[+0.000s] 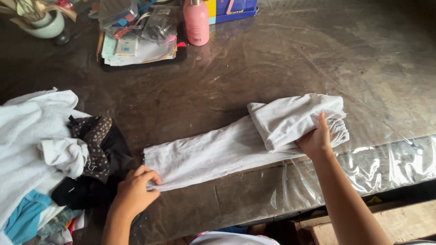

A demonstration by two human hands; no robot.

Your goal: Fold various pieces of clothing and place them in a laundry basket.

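White cloth (213, 152) lies long and flat near the front edge of the dark desk (272, 63), which has clear plastic over it. The left hand (135, 190) is closed on the near left end of the cloth, pinching it with fingers and thumb. The right hand (316, 139) is closed on the other end, which is folded back over the top. To the left sits a pile of clothes (50, 154), white, black, spotty and blue, just beside the left hand. Far back stands a pink bottle (196, 22). Next to it is a stack of papers and bags (136, 43). A pale bowl (43, 22) sits in the far left corner.
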